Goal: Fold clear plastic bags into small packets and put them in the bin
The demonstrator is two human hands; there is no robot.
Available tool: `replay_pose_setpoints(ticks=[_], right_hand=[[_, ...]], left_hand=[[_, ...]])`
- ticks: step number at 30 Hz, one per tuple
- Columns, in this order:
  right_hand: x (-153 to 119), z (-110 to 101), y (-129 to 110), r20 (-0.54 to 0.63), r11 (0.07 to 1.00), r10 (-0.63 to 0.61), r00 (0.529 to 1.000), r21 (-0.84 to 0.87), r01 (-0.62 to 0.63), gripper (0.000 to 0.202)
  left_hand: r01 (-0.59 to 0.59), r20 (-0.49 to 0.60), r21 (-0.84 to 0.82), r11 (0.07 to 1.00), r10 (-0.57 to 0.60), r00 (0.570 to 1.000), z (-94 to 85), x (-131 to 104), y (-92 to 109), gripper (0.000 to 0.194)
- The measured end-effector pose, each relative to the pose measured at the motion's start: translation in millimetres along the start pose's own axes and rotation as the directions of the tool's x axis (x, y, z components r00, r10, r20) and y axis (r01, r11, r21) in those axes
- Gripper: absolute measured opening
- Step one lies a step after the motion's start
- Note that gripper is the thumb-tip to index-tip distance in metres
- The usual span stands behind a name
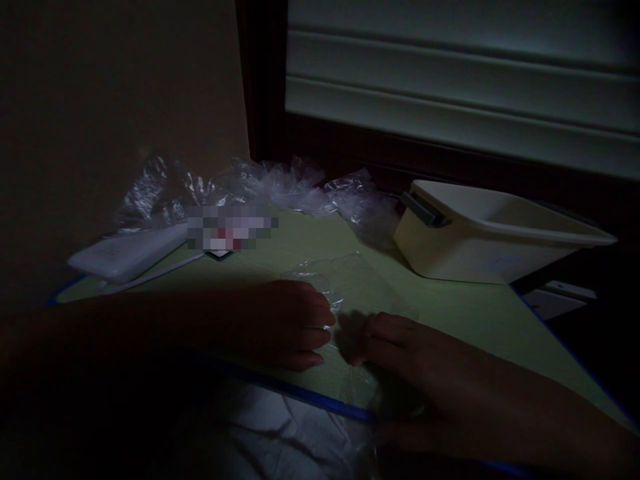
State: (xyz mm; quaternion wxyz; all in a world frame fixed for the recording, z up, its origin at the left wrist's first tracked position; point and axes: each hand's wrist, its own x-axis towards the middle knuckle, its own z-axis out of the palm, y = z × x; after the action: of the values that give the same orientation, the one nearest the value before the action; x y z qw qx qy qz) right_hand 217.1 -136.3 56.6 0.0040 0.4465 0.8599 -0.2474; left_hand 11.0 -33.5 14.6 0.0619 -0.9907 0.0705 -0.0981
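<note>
A piece of thin clear plastic film lies on the pale green tabletop, and part of it hangs past the blue front edge. My left hand reaches in from the left, its fingers curled closed over the near left part of the film. At the right, my right hand has bent fingers closed on the film, close to the left fingertips. Its thumb sits lower, in deep shadow. The film's exact shape is hard to make out in the dark.
Crumpled clear plastic lines the back edge. A cream plastic bin with a dark handle stands at the back right. At the left are a white device with a cable and a blurred-out item. Grey cloth shows below the table.
</note>
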Motion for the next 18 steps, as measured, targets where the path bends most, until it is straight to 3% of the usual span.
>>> replay_pose_setpoints(ticks=[7,18], right_hand=[[0.2,4.8,7.8,-0.086,0.994,-0.068,0.994,0.081,0.075,0.018],[3.7,6.6,19.3,-0.151,0.963,-0.002,0.989,0.266,0.043,0.016]], left_hand=[[-0.01,-0.048,0.006,1.0,0.01,0.999,3.0,-2.0,-0.2,0.017],[-0.021,-0.058,-0.02,1.0,0.02,0.998,5.4,-5.0,-1.7,0.019]])
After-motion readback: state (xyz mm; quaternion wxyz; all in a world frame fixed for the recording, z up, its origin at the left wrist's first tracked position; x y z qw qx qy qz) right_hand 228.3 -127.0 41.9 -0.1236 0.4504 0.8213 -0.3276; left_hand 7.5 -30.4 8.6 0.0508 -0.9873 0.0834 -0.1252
